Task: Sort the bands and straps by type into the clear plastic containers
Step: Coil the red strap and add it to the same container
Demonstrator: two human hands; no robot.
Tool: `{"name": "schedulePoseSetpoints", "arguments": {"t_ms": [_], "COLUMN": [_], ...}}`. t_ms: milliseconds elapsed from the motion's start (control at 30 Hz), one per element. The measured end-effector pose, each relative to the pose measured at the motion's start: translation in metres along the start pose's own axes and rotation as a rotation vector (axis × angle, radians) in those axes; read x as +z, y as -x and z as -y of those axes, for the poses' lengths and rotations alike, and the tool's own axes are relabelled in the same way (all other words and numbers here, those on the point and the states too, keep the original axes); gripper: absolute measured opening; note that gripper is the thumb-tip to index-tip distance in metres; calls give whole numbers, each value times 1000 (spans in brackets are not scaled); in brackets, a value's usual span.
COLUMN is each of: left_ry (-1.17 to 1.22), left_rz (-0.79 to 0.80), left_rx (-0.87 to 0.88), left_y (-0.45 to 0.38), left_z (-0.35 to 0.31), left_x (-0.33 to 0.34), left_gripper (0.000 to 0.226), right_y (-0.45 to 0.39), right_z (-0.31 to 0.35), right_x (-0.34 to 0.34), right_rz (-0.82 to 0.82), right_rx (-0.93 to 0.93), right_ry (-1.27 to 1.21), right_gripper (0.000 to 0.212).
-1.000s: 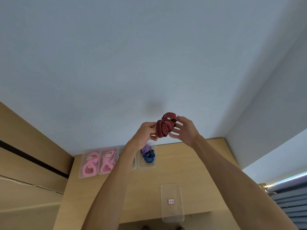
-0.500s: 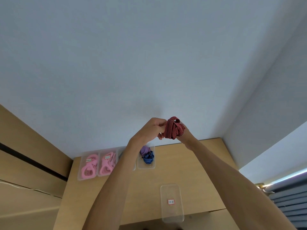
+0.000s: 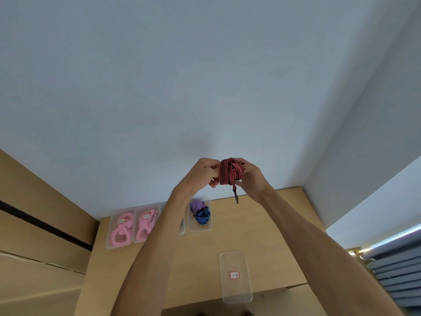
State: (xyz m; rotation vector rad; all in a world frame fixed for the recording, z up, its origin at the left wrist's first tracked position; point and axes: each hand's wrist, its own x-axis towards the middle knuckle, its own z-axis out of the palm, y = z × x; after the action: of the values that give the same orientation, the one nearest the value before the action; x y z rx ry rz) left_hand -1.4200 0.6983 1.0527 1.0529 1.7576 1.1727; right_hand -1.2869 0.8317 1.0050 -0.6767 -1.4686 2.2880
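Sorting is partly done; one red striped strap point(image 3: 230, 172) is in my hands.
My left hand point(image 3: 202, 173) and right hand point(image 3: 252, 179) both grip it; pink bands point(image 3: 121, 231) and the blue strap point(image 3: 202, 216) lie in containers point(image 3: 200, 228) at the table's point(image 3: 262, 224) far edge, the near container point(image 3: 235, 290) is empty.

I hold a bundled strap point(image 3: 230, 171) between my left hand point(image 3: 200, 173) and right hand point(image 3: 252, 176), above the table point(image 3: 262, 224). A row of containers point(image 3: 200, 216) sits at the table's far edge against the wall; a lone container point(image 3: 235, 277) lies at its near edge, right of that row.
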Motion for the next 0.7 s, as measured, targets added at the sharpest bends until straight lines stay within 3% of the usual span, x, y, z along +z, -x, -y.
{"name": "schedulePoseSetpoints", "arguments": {"t_ms": [133,267,433,567,700], "left_ry": [-8,-13,131,148,216], "left_rz": [-3,9,18,5,-40], "left_rx": [-18,-13,40,43,49], "left_y": [5,9,9,7,7], "left_z": [4,8,5,3,6], "left_x": [-1,-2,-5,-4,-4], "left_gripper": [19,21,20,22,19], "right_y": [-1,-3,-1,-3,-3], "right_z": [2,2,5,1,0], "right_x": [0,-5,1,10,11], "right_rz": [17,23,120,142,144], "right_rx": [4,-35,-70,-82,-62], "right_ry": [20,180,386,435,450], "right_gripper": [39,19,30,19,33]}}
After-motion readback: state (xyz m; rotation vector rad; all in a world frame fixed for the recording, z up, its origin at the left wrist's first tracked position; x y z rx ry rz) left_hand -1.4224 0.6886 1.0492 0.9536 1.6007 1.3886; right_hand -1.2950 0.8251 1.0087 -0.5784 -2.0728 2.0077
